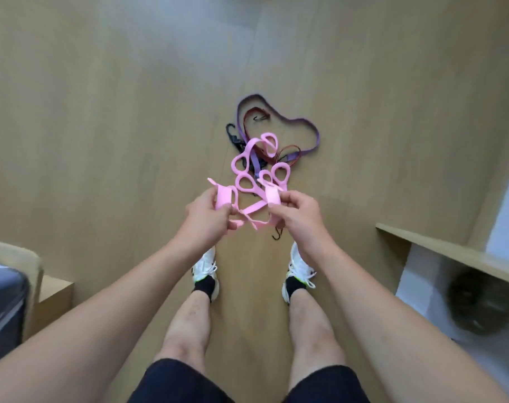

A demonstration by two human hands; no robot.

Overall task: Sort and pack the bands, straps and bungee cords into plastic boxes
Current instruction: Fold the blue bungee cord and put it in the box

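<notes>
We hold the pink strap (248,181) above the floor pile (276,132), left hand (208,212) and right hand (295,212) each pinching an end. We're untangling; next, fold it for boxing.

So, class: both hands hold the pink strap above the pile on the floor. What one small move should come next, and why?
Probably draw the hands apart to pull the pink strap straight. The left hand and right hand each grip a wrapped end, but the looped middle hangs twisted between them, above the purple band and hooked cords on the floor. Straightened, it should fold for packing.
</notes>
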